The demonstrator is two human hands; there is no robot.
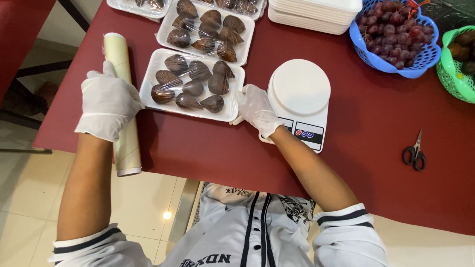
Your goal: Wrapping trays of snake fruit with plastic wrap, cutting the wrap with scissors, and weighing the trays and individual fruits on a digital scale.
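A white foam tray [150, 69] of several brown scaly fruits lies near the table's left side, with clear film stretched over it. My left hand [108, 101], in a white glove, grips the roll of cling film [120, 89] lying just left of the tray. My gloved right hand [256, 109] rests against the tray's right front corner, fingers curled on the film and rim. A white kitchen scale [301, 94] stands right beside that hand.
A second filled tray [166, 24] and more trays sit behind. A stack of white foam trays [316, 12], a blue basket of red grapes [393, 37] and a green basket [457, 64] line the back right. Scissors [414, 153] lie at right on the dark red table [366, 128].
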